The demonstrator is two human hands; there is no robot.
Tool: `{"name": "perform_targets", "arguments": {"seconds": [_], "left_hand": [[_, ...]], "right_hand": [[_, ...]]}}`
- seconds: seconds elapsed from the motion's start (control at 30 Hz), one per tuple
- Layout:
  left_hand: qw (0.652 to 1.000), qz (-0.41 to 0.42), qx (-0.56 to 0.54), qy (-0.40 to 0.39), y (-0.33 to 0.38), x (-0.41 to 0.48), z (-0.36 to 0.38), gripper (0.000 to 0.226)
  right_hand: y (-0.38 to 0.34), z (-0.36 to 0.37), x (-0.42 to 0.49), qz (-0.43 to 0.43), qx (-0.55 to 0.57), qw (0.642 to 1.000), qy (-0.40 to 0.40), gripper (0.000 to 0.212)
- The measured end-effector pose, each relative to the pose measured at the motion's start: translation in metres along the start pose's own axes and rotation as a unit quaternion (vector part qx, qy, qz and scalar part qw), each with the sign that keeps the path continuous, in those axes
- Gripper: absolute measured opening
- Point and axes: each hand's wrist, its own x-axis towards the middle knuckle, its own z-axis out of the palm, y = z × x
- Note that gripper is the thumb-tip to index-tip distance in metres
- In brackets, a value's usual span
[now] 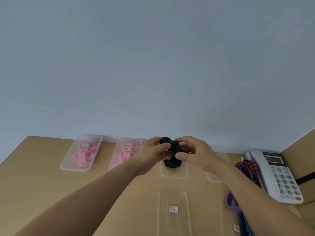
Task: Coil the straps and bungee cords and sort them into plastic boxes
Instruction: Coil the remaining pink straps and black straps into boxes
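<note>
Two lidded boxes (pixel 81 152) of pink straps sit far left on the tabletop (pixel 51 184). A clear labelled lid (pixel 173 212) lies near. A telephone (pixel 276 174) and loose purple straps (pixel 232 204) crowd the right. The left hand (pixel 153 150) and right hand (pixel 192 154) both grip a coiled black strap (pixel 173 147) between them, over an open box (pixel 173 174).

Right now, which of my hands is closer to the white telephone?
Right. Your right hand grips the black strap on its right side, with the telephone off to its right; your left hand grips the strap's left side, farther from the telephone.
</note>
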Motion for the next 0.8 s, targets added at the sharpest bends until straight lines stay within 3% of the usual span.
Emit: {"name": "perform_targets", "arguments": {"seconds": [0.17, 0.27, 0.37, 0.47, 0.53, 0.63, 0.8], "left_hand": [[0.999, -0.017, 0.008, 0.047, -0.034, 0.020, 0.011, 0.027], [0.983, -0.021, 0.162, 0.081, -0.055, 0.026, 0.009, 0.018], [0.928, -0.032, 0.344, 0.137, -0.074, 0.034, -0.002, 0.024], [0.885, -0.039, 0.431, 0.170, -0.087, 0.040, -0.009, 0.024], [0.852, -0.049, 0.499, 0.149, -0.094, 0.040, -0.011, 0.030], [0.775, -0.028, 0.621, 0.118, -0.103, 0.039, -0.015, 0.045], [0.691, 0.021, 0.719, 0.068, -0.107, 0.036, -0.016, 0.047]], "right_hand": [[0.032, -0.021, 0.034, -0.009, -0.096, 0.994, -0.048, 0.042], [0.046, -0.024, 0.054, -0.018, -0.188, 0.979, -0.083, 0.038], [0.060, -0.021, 0.072, -0.039, -0.267, 0.956, -0.112, 0.043], [0.073, -0.013, 0.084, -0.064, -0.311, 0.935, -0.155, 0.047], [0.081, -0.010, 0.089, -0.094, -0.348, 0.918, -0.165, 0.046], [0.092, -0.011, 0.094, -0.142, -0.390, 0.891, -0.182, 0.042], [0.100, -0.013, 0.092, -0.213, -0.423, 0.856, -0.209, 0.036]]}}
